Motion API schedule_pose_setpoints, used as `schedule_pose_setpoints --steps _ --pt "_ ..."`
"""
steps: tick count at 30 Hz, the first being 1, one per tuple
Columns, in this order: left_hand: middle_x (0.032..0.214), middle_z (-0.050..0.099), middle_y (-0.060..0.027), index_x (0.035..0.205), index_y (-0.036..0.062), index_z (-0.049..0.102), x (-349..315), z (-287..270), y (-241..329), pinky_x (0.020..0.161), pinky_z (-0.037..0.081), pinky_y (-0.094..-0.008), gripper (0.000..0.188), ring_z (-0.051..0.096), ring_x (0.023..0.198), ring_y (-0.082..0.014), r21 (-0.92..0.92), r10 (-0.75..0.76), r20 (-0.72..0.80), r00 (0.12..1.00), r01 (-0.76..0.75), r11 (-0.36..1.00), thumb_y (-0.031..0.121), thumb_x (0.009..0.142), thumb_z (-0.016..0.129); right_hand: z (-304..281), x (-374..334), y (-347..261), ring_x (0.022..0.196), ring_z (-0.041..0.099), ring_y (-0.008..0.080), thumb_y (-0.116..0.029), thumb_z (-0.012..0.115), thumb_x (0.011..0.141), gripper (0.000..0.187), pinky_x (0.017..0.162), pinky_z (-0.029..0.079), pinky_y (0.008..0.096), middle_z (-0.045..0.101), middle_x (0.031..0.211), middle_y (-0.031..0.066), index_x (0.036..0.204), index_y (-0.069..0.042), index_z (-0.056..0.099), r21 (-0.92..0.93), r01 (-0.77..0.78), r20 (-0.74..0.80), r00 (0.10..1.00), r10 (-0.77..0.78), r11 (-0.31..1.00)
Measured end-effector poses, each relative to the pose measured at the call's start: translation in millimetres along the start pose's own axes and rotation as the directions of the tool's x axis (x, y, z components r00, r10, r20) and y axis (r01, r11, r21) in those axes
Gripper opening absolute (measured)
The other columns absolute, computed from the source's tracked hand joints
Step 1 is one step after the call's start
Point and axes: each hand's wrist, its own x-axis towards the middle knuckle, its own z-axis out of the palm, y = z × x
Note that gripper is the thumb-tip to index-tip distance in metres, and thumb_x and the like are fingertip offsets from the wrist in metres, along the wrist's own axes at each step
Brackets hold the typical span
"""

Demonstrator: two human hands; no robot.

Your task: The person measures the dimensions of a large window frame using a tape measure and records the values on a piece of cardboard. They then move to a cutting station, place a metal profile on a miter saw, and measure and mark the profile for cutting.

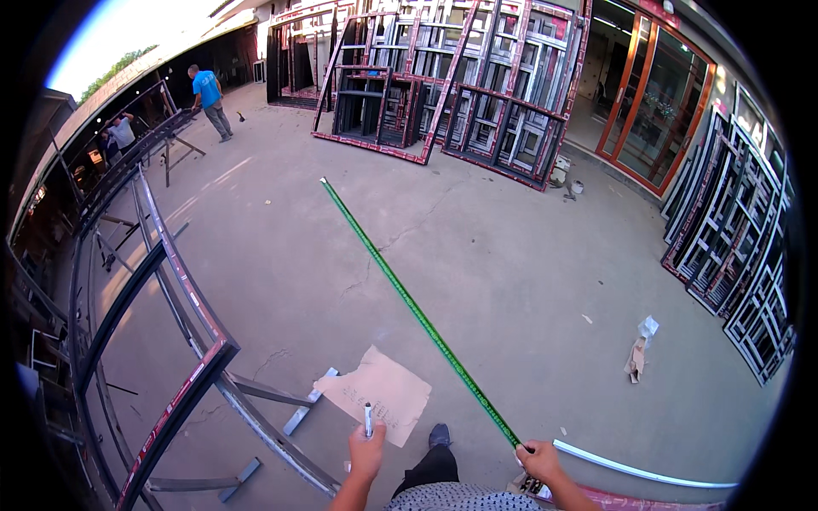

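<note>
Green measuring tape (426, 326) stretched ahead — the right hand (538, 462) gripped its near end. The left hand (366, 453) clasped a marker (368, 420).

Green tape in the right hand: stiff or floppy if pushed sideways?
Probably somewhat stiff: the green tape runs out nearly straight from the right hand. Likely light and apt to buckle or twist, as it looks narrow for its length.
</note>
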Motion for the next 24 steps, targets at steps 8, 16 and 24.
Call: schedule_pose_setpoints --steps 8,16,24 --pt "0.068 0.050 0.0068 0.078 0.0052 0.060 111.5 112.3 95.8 0.051 0.034 -0.0306 0.042 0.041 0.063 -0.0044 0.109 0.046 0.077 0.996 -0.054 0.993 0.039 0.101 0.072 -60.1 139.1 31.6 0.076 0.066 0.0331 -0.030 0.067 0.090 0.031 0.071 0.053 0.0440 0.067 0.081 0.0207 0.090 0.001 0.072 -0.113 -0.119 0.082 0.988 0.129 0.986" --pt "0.068 0.058 -0.0010 0.085 0.0002 0.066 234.2 167.5 77.4 0.056 0.043 -0.0369 0.041 0.051 0.064 -0.0118 0.185 -0.010 -0.183 0.983 0.045 0.982 0.039 0.097 0.072 -69.8 320.6 15.9 0.107 0.071 0.0444 -0.043 0.066 0.087 0.046 0.094 0.056 0.0503 0.075 0.108 0.0256 0.111 -0.006 0.078 -0.251 -0.158 0.093 0.978 0.186 0.955" --pt "0.076 0.070 -0.0167 0.094 -0.0108 0.071 259.8 166.8 32.5 0.066 0.052 -0.0428 0.044 0.067 0.071 -0.0231 0.131 -0.246 -0.591 0.768 0.392 0.911 0.033 0.087 0.075 -110.3 589.7 -62.8 0.044 0.061 0.0211 -0.014 0.066 0.086 0.023 0.046 0.052 0.0393 0.061 0.055 0.0101 0.070 0.003 0.065 -0.056 0.071 0.162 0.985 -0.061 0.996"
